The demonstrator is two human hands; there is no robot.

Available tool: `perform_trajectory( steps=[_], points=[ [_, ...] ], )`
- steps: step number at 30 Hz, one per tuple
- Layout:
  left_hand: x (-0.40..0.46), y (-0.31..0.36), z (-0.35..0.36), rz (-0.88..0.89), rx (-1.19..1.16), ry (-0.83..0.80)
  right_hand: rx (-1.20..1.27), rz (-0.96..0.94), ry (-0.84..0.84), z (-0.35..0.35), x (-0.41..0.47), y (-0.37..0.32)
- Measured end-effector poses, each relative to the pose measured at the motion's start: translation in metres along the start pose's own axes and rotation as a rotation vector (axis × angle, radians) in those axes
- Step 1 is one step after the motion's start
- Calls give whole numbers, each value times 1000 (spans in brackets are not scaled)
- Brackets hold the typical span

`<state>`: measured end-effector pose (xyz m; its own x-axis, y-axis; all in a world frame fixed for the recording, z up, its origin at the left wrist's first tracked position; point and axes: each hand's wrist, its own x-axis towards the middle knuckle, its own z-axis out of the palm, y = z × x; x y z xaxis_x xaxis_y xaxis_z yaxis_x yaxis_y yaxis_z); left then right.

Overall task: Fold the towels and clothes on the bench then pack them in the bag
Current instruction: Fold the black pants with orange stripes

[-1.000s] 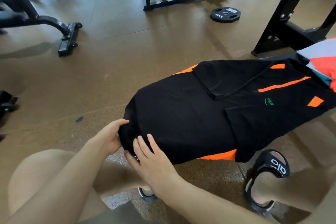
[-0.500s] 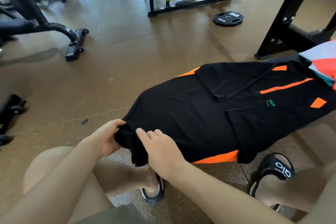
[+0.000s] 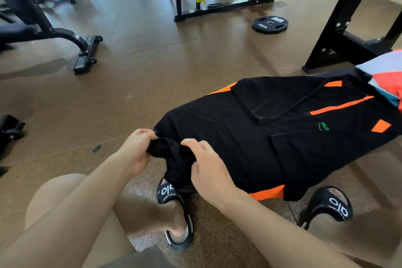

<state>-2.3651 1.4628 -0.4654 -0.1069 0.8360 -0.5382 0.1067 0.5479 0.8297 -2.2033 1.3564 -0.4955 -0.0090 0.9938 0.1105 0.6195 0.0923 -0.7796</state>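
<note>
A black shirt with orange stripes (image 3: 250,132) lies spread over the bench, which it hides; its sleeves are folded in over the body. My left hand (image 3: 136,152) pinches the shirt's near hem at the left corner. My right hand (image 3: 208,167) grips the same hem a little to the right, and the cloth bunches and hangs between the two hands. A folded cloth in pale blue, red and teal (image 3: 385,76) lies at the far right end. No bag is in view.
A black rack upright (image 3: 339,28) stands behind the bench at the right. A 10 kg weight plate (image 3: 269,24) lies on the brown floor. Another bench's foot (image 3: 86,54) is at the left. My sandalled feet (image 3: 176,209) rest under the shirt's near edge.
Both hands have gathered the hem and lifted it slightly off the bench end; the right hand went from lying flat on the cloth to gripping it. The view tilted up.
</note>
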Motion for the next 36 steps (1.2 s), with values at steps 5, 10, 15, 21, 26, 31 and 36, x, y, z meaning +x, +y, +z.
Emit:
perform_trajectory(
  steps=[5, 10, 15, 21, 26, 31, 36],
  points=[
    [0, 10, 11, 82, 131, -6, -380, -150, -2, -3, -11, -8],
    [-1, 8, 4, 89, 306, 19, -579, -383, -193, 21, -27, -26],
    [1, 0, -10, 33, 340, 63, -752, -295, -376, 27, -17, -54],
    [6, -9, -21, 6, 358, 37, -816, -370, -364, 48, 1, -61],
    [12, -9, -28, 36, 460, 19, -804, -339, -324, 53, 4, -62],
    [18, -2, -30, 89, 684, 67, -848, -270, -263, 70, -19, -60],
    [30, -4, -26, 66, 746, 20, -729, -209, -258, 63, -39, -77]
  ],
)
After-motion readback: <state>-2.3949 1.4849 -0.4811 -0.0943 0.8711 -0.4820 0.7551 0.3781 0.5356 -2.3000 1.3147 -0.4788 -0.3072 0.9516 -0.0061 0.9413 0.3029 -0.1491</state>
